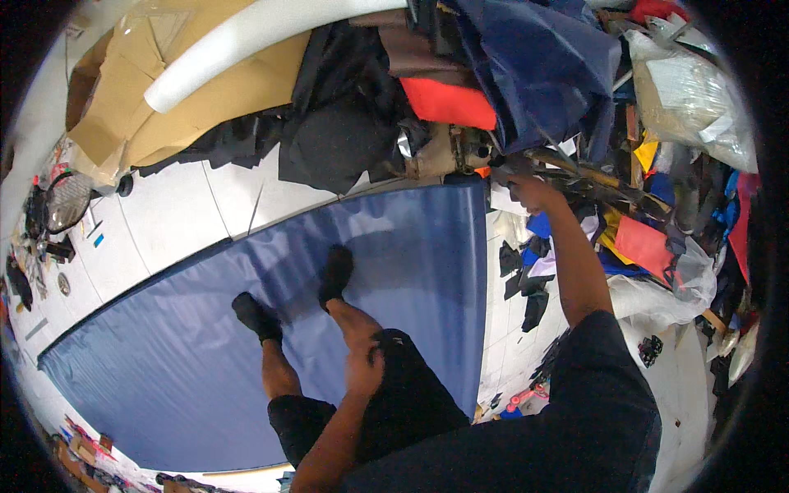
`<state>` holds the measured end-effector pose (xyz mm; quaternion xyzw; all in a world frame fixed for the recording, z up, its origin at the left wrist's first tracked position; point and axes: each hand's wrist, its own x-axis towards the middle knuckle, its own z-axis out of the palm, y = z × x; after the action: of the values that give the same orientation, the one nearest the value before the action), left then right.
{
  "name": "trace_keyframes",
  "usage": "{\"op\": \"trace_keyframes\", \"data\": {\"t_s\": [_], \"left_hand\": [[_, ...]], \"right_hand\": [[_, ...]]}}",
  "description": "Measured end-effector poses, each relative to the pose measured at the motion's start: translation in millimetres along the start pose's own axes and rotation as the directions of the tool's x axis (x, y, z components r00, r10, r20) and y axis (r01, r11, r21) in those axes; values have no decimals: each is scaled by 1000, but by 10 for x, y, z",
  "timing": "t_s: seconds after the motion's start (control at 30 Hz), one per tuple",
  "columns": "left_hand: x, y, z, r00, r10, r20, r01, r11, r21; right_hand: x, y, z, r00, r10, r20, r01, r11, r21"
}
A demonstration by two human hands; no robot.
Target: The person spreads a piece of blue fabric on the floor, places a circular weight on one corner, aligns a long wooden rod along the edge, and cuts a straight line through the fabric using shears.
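Observation:
Beneath my feet a large blue sheet point(189, 353) lies spread on the tiled floor, with wrinkles near my dark shoes. My left hand point(364, 370) rests against my knee in black shorts; its fingers are too blurred to make out. Stretched out to the far right, my right hand point(530, 191) is at the edge of a heap of scraps, past the sheet's right corner. Its fingers look curled around something small and dark that I cannot make out. A dark blue folded sheet point(542, 74) hangs just beyond that hand.
Brown cardboard point(230, 94) with a white foam roll point(246, 45) on it lies at the far left. Black fabric pieces point(337, 140) and a red piece point(448, 103) sit farther back. Coloured scraps point(649, 246) and a plastic-wrapped bundle point(690, 99) crowd the right. Tools lie left.

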<state>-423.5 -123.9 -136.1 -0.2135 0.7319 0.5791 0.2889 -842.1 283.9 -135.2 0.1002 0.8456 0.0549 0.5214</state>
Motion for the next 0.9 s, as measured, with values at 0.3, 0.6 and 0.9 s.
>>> {"op": "trace_keyframes", "data": {"t_s": [0.3, 0.6, 0.9], "left_hand": [[-1224, -340, -1446, 842, -235, -486, 266, 964, -7], [-2298, -1318, -1749, 779, -391, -491, 487, 870, 79], [-2673, -1710, -2700, 715, -450, -536, 406, 890, -206]], "right_hand": [[-1628, -1450, 1372, 958, -241, -155, 223, 288, 931], [-2873, -3941, 2259, 902, -423, 91, 188, 573, 798], [-3519, -5528, 2830, 736, -576, 356, 65, 584, 809]]}}
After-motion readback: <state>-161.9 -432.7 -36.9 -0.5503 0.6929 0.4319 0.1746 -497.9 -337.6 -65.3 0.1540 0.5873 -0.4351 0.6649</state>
